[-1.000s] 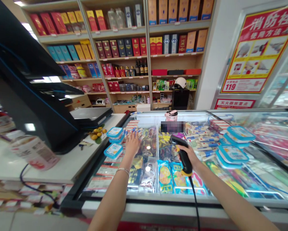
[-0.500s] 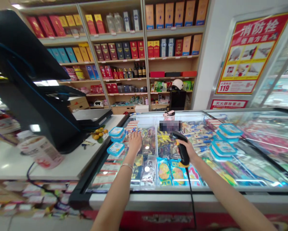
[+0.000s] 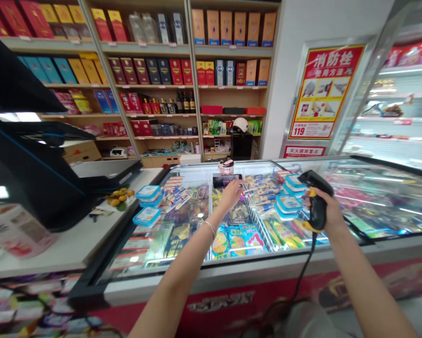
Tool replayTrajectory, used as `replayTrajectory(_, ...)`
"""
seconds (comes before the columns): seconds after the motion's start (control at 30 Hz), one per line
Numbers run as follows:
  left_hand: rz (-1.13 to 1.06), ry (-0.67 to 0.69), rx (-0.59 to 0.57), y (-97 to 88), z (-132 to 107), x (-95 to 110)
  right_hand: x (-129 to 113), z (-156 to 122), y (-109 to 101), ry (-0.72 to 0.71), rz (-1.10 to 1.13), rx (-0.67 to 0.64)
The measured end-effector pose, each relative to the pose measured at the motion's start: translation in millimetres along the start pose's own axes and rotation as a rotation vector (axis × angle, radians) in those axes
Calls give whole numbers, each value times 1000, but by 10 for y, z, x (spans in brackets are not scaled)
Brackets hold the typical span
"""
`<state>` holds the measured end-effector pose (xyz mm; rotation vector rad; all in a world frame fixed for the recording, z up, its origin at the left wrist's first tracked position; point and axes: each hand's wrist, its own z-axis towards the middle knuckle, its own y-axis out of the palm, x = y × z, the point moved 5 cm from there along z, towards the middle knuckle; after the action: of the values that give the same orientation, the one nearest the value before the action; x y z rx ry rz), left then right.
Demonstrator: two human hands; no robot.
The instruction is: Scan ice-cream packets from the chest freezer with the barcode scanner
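Note:
My right hand is wrapped round the grip of a black and yellow barcode scanner, held above the chest freezer with its cord hanging down. My left hand reaches over the freezer glass, fingers extended at the right end of a dark phone. Whether the fingertips press on the phone is hard to make out. Behind the phone stands a pink cup with a dark lid. Stacked blue-lidded tubs sit near the scanner, and more tubs lie at the freezer's left.
Packaged ices lie under the freezer glass. On the left, a counter holds a monitor stand, a pink-printed white container and yellow fruit. Shelves of boxed goods line the back wall.
My left hand has moved right, from beside the left tubs to the phone. My right hand has carried the scanner right, past the right-hand tubs. The view has turned rightward.

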<state>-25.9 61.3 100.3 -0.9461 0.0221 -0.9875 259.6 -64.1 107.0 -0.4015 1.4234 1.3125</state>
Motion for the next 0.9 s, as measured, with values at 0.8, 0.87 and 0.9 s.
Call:
replayTrajectory(0.8, 217, -177, -148, 1099, 386, 69, 797, 199, -1179, 297, 428, 216)
replayTrajectory(0.87, 181, -190, -124, 1088, 387, 78, 772, 165, -1137, 292, 414, 240)
replayTrajectory(0.9, 135, -203, -109, 1073, 386, 74, 749, 145, -1110, 283, 408, 254)
